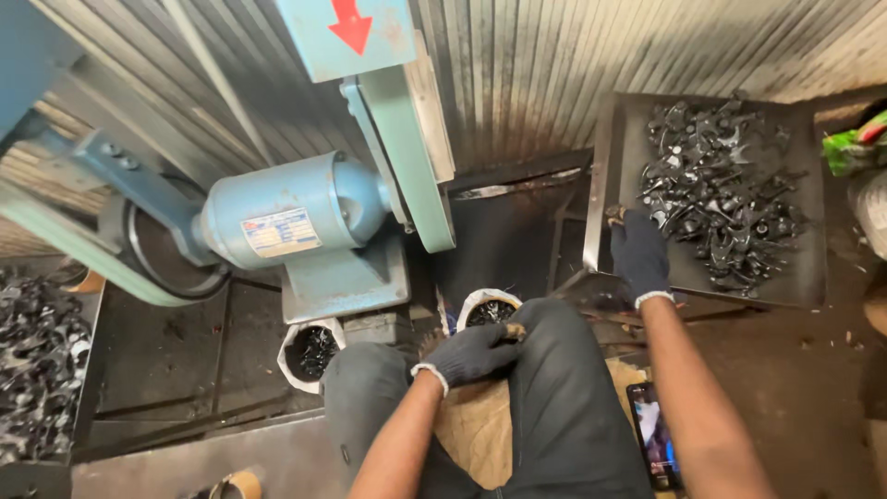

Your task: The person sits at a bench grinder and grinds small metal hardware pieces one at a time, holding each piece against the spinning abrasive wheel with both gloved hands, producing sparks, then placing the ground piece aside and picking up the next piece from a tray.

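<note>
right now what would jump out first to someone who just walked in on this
The big pale-blue electric motor at left centre stands out first, bolted beside a green upright guard with a red arrow plate above it. At upper right, a dark metal tray holds a heap of shiny black metal parts, and the gloved right hand reaches to its edge while the gloved left hand rests at the knees.

I've got two gloved hands out, left hand and right hand. Two white-rimmed cups of dark parts by my knees. One blue motor. One black tray, metal pieces too many to count. One phone beside me.
</note>
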`<action>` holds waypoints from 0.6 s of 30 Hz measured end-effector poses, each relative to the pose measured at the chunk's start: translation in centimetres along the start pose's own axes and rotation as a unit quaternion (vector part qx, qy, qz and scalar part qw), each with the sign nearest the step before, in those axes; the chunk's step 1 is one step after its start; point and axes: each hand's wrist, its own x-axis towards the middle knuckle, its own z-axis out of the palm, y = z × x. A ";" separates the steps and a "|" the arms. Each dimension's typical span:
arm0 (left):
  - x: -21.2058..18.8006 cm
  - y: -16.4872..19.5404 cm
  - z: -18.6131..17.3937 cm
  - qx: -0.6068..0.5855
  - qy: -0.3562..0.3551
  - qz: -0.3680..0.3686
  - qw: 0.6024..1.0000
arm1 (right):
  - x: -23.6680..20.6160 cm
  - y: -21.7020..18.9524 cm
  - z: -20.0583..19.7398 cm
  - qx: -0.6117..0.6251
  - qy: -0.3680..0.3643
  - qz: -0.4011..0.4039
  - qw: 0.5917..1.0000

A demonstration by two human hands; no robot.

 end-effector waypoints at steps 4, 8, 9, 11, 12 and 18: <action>-1.6 0.2 0.0 0.038 -0.045 -0.074 0.996 | 2.0 -0.3 -2.3 -0.008 0.035 -0.049 0.998; -0.3 0.4 -0.1 0.066 -0.046 -0.054 0.995 | 6.1 0.8 -2.9 -0.168 -0.035 -0.062 0.983; 0.2 0.4 -0.2 0.074 -0.049 -0.066 0.994 | 6.6 1.1 -3.0 -0.181 -0.032 -0.071 0.980; 0.7 0.3 -0.6 0.079 -0.051 -0.084 0.992 | 7.8 1.0 -2.6 -0.201 -0.031 -0.102 0.974; 1.0 0.2 -0.9 0.082 -0.047 -0.081 0.992 | 8.0 0.8 -2.4 -0.225 -0.057 -0.082 0.969; 2.0 -0.3 -1.1 0.082 0.014 -0.028 0.996 | 4.8 -0.2 -2.5 -0.160 -0.079 -0.098 0.979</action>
